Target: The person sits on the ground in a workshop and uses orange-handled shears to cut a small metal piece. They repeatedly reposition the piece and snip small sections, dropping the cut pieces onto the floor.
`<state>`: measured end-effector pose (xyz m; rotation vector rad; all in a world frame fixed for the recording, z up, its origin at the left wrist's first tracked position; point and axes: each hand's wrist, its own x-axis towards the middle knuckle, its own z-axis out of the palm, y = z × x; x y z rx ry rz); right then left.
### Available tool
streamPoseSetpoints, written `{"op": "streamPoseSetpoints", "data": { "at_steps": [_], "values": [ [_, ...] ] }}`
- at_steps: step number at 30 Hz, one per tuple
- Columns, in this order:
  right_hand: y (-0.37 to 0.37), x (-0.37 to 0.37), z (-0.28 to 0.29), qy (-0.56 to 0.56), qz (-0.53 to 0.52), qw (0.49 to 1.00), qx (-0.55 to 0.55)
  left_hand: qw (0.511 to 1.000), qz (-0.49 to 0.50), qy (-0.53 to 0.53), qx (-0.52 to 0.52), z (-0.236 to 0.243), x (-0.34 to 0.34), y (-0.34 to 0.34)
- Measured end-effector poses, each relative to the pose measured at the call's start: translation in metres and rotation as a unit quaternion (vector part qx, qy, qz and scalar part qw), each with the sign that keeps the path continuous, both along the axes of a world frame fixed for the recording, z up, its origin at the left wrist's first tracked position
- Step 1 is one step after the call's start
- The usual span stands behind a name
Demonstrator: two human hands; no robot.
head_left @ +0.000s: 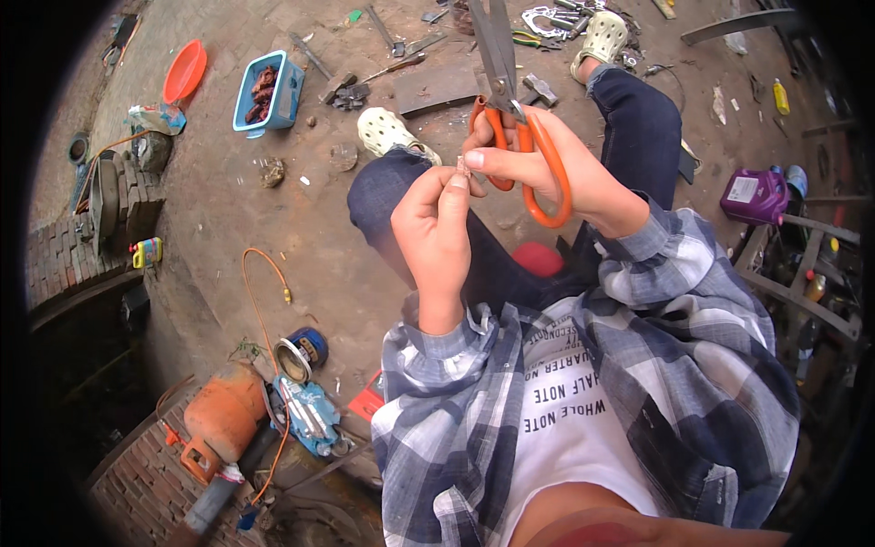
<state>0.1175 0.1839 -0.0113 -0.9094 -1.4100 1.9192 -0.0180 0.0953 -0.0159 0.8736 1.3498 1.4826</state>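
My right hand [570,159] has its fingers round the orange handles of a large pair of scissors [499,50], whose grey blades point away from me. My left hand [433,219] is closed in a pinch on a small pinkish-brown piece [462,168], too small to name. The thumb of my right hand reaches over to the same piece, so both hands meet there. Both hands are above my lap, between my knees. Beyond them on the ground lie a flat metal plate [437,92] and a hammer [540,88].
Left stand a blue basin [290,96] with dark reddish pieces and a red-orange bowl [185,72]. Hammers and metal tools lie ahead. An orange gas cylinder [225,410] with its hose [264,255] is lower left. A purple jug [755,196] stands right, beside a metal frame [788,283].
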Motion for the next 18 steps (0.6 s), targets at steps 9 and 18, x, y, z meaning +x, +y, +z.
{"op": "streamPoseSetpoints", "data": {
  "at_steps": [9, 18],
  "values": [
    [0.017, 0.013, -0.019, 0.052, -0.118, 0.986, -0.104, 0.986, 0.037, -0.136, -0.089, -0.022, 0.009, 0.019],
    [0.071, 0.033, -0.064, 0.008, -0.354, 0.935, -0.033, 0.934, 0.084, -0.339, -0.071, -0.048, -0.001, 0.022]
  ]
}}
